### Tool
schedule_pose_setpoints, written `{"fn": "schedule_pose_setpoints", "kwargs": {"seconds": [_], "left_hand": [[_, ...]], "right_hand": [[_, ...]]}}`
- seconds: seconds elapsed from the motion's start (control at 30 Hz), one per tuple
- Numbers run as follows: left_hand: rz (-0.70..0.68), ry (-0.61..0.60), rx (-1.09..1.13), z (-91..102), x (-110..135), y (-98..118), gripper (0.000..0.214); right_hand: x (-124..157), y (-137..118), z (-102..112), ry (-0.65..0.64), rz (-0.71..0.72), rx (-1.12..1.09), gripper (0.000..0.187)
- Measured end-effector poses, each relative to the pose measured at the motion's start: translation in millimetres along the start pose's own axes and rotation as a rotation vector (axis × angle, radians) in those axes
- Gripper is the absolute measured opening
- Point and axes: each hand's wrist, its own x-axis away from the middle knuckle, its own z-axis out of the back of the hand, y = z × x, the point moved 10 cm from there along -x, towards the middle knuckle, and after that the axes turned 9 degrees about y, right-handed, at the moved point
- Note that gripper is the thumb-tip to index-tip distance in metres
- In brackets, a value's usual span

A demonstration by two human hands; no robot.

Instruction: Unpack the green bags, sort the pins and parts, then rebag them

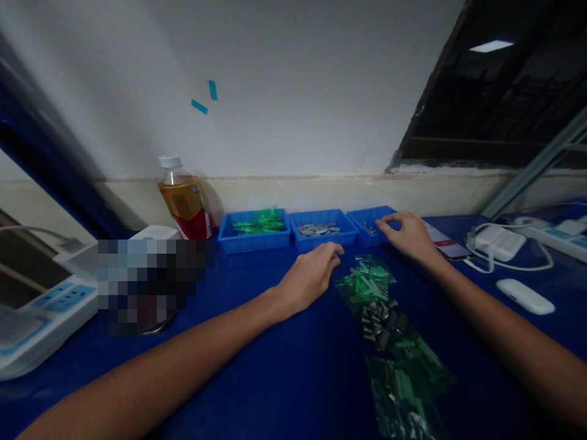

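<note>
My left hand (308, 276) rests low over the blue table in front of the middle bin, its fingers curled together; whatever may be between them is hidden. At the right bin (376, 239), my right hand (408, 235) reaches over the rim with thumb and fingertips closed near small metal parts (368, 227). The middle bin (325, 239) holds flat grey metal pieces (318, 228). Green strips or bags (259, 223) fill the left bin (254, 244). Between my arms lie green plastic packets (367, 281), loose dark metal pieces (380, 321) and more filled green packets (403, 397).
A drink bottle (186, 198) stands at the wall left of the bins. Power strips (64, 305) and chargers (499, 243) with cables sit at both sides. A phone (444, 241) and a white oval case (525, 296) lie to the right.
</note>
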Motion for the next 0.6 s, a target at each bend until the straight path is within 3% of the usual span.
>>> {"fn": "schedule_pose_setpoints", "kwargs": {"seconds": [0.1,0.2,0.27,0.47,0.6], "left_hand": [[0.080,0.029,0.163,3.7,-1,-4,0.015],[0.172,0.061,0.346,5.2,-2,-10,0.014],[0.222,0.068,0.441,4.2,-1,-15,0.014],[0.242,0.024,0.481,-0.6,2,-19,0.019],[0.195,0.012,0.416,1.1,3,-13,0.021]], "right_hand": [[21,-48,23,0.021,0.169,-0.086,0.020],[57,-110,25,-0.110,0.430,-0.189,0.018],[75,-134,21,-0.165,0.514,-0.225,0.016],[80,-138,6,-0.177,0.487,-0.221,0.008],[74,-132,10,-0.154,0.420,-0.244,0.011]]}}
